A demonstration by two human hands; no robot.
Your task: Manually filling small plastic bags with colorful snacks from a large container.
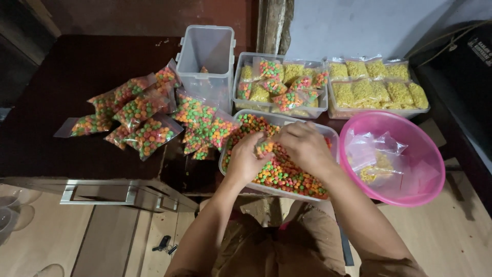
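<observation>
Overall, surface: a dark wooden table (61,97) spreads to the left of the hands, with a metal drawer handle (97,194) on its front edge.
Room: pale wood floor (102,236) lies below left of the hands; a grey wall (359,25) rises beyond them, and a small bunch of keys (165,244) lies on the floor.
Filled bags: a heap of sealed clear bags of orange, green and yellow pellets (148,115) lies on the table just left of the left hand.
Tall tub: a clear, nearly empty tall container (206,61) stands beyond the left hand.
Left hand (247,156): fingers curled, pinching a small clear bag (264,147) part-filled with coloured pellets, over the tray.
Tray: a clear tray (279,120) of loose coloured pellets sits directly under both hands, touching them.
Right hand (306,146): curled down over the same small bag, fingertips closed on its top edge, meeting the left hand.
Mixed box: a clear box of coloured and yellow packs (279,82) stands beyond the hands.
Yellow box: a box of yellow snack bags (379,90) lies beyond and right of the right hand.
Pink bowl (392,159): just right of the right hand, holding empty clear bags.
</observation>
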